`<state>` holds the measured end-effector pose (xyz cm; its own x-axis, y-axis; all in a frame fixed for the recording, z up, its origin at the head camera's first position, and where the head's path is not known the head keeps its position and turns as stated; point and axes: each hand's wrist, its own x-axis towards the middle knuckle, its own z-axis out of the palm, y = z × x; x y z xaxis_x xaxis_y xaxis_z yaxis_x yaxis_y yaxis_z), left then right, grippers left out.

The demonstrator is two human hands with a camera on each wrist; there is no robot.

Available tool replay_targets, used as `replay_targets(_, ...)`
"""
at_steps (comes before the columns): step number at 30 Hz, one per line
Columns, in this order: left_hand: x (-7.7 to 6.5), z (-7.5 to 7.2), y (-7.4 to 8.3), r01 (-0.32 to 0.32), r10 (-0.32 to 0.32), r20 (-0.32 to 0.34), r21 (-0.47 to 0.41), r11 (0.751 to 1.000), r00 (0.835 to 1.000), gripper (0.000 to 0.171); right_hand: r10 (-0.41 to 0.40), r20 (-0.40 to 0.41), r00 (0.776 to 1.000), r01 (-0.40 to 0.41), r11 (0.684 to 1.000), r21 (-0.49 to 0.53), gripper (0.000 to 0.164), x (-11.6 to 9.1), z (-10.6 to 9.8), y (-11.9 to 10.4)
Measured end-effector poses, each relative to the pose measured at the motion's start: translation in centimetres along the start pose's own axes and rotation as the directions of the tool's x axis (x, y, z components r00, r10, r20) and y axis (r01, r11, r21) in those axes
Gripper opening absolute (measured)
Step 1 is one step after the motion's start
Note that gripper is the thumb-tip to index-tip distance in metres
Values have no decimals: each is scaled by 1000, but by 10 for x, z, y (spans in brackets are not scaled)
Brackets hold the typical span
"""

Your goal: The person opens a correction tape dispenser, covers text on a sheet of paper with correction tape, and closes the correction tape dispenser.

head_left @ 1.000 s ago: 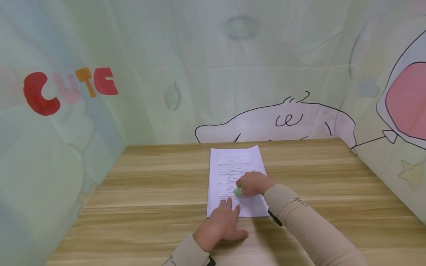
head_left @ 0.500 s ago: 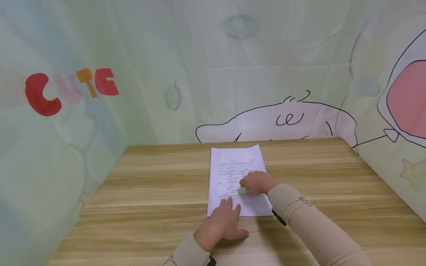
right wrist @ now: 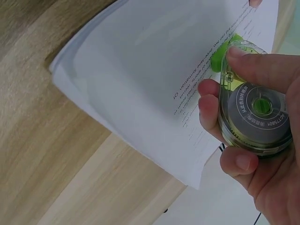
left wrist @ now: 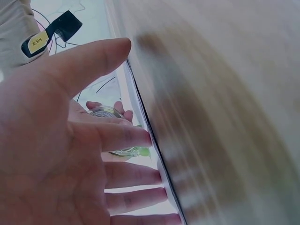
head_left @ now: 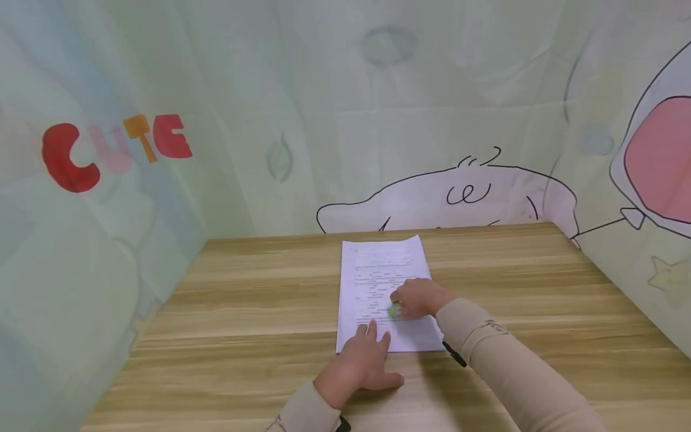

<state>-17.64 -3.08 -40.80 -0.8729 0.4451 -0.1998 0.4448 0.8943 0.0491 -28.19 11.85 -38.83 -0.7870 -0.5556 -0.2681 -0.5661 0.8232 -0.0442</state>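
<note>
A stack of printed white paper (head_left: 412, 336) lies on the wooden table, its far corners slightly curled up. My right hand (head_left: 415, 297) grips a clear correction tape (right wrist: 257, 112) with a grey reel and a green tip, thumb on one side and fingers curled round the other. The green tip (right wrist: 219, 58) sits right at a line of print in the lower half of the page. My left hand (head_left: 364, 363) rests on the near left edge of the stack, fingers spread onto the sheet and thumb out over the table. Part of the correction tape (left wrist: 125, 152) shows behind the left fingers in the left wrist view.
The wooden table (head_left: 243, 300) stretches out on both sides of the paper. Behind and beside it hang cloth walls (head_left: 243, 150) printed with cartoon drawings and the word CUTE. A dark wrist strap (head_left: 454, 354) shows below the right sleeve.
My right hand has slid a short way to the right across the page with the correction tape, mostly in the first half second. The left hand stays in place.
</note>
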Motion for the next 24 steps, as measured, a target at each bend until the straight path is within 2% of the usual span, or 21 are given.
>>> replay_targets(7,1,2,1,-4,4,12,-4,1000,1000,81,69,20,997,-71,989,128,42,-5,7,12)
replay_targets(10,1,2,1,-17,17,-10,7,1000,1000,79,88,3,996,-87,980,180,42,-8,8,19)
replay_targets(14,4,1,1,-12,11,-34,-10,1000,999,75,89,-19,996,-84,976,199,40,-10,9,26)
replay_targets(20,10,-3,2,40,-41,-19,-59,997,999,68,93,-43,995,-81,970,231,37,-14,14,30)
replay_targets(24,14,-3,9,10,-12,-30,-69,998,999,70,96,-46,994,-81,963,257,35,-16,14,32)
